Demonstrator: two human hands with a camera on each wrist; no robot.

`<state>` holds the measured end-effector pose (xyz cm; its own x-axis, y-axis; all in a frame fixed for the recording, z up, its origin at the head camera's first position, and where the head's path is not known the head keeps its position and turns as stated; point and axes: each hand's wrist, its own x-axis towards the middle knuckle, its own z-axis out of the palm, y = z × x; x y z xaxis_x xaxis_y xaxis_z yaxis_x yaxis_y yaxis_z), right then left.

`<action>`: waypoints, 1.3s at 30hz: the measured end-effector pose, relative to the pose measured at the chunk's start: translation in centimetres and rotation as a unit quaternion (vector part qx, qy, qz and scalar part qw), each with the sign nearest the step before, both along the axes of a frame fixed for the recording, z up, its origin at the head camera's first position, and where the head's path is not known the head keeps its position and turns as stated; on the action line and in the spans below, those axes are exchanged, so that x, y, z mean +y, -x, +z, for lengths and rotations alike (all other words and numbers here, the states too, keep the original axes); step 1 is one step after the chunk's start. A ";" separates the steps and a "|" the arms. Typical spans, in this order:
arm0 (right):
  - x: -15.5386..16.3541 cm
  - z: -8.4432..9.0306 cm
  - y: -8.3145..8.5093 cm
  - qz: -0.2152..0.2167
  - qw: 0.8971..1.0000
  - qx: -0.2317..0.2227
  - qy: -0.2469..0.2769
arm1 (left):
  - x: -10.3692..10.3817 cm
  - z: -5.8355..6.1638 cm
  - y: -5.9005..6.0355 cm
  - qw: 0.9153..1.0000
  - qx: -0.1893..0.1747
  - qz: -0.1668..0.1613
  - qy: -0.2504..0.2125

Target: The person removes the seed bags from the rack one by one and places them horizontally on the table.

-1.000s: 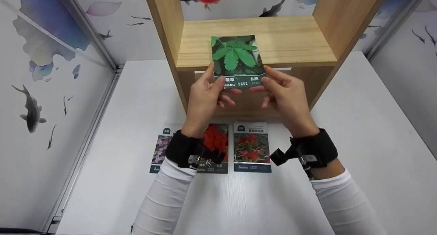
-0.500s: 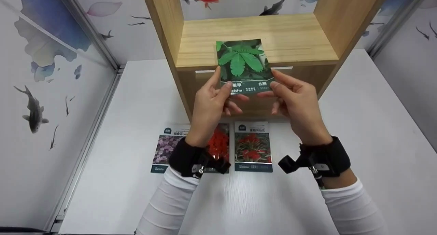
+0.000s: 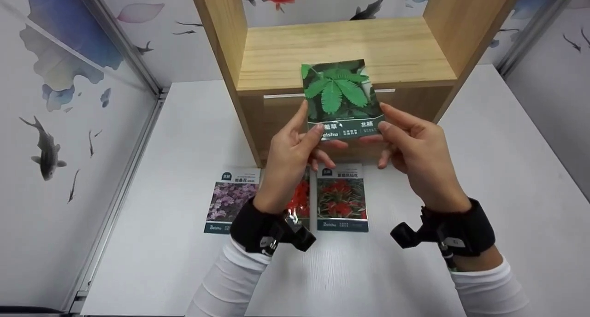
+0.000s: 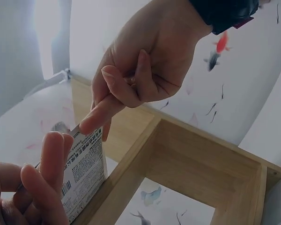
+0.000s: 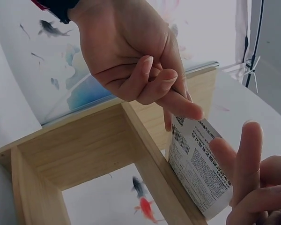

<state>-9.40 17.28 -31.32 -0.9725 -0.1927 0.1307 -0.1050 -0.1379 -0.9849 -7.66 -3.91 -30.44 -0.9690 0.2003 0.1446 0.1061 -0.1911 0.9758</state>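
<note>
A seed packet (image 3: 339,93) with a green serrated-leaf picture is held up before a wooden shelf in the head view. My left hand (image 3: 290,155) pinches its lower left edge, thumb over the front. On the opposite edge, my right hand (image 3: 419,155) grips it the same way, with the other fingers loosely curled behind. Both wrist views show the packet's printed white back (image 4: 86,168), with text and a barcode. Below on the white table lie a purple-flower packet (image 3: 230,202), a red-flower packet (image 3: 303,195) partly hidden by my left wrist, and another red-flower packet (image 3: 342,199).
The wooden shelf unit (image 3: 332,40) stands at the back, its board behind the held packet and a darker panel (image 3: 415,100) beneath. White walls (image 3: 55,206) with painted fish enclose the table (image 3: 156,243) on the sides and back.
Both hands have moved to the right and toward the body with the leaf packet, keeping their grip. The purple-flower packet shows more fully now. The packets on the table stay where they were.
</note>
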 end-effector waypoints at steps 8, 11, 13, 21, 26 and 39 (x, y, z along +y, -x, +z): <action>1.0 0.1 -0.9 0.008 0.999 -0.013 0.032 | 0.5 0.1 -0.9 0.999 0.007 -0.025 -0.026; 1.3 0.1 -1.4 0.002 0.999 -0.007 0.043 | 0.8 0.1 -1.3 0.999 0.004 -0.035 -0.040; 1.6 0.1 -1.7 -0.005 0.999 -0.006 0.038 | 1.1 0.1 -1.5 0.998 0.001 -0.040 -0.046; 2.9 -0.1 -3.0 -0.019 0.999 -0.013 0.036 | 1.9 0.2 -2.4 0.997 -0.005 -0.058 -0.052; 3.3 -0.2 -3.7 -0.016 0.999 -0.007 0.047 | 2.0 0.0 -2.8 0.997 0.000 -0.068 -0.044; 4.1 -1.2 -5.8 -0.028 0.995 -0.001 0.098 | 2.7 -0.4 -4.3 0.994 -0.027 -0.090 -0.057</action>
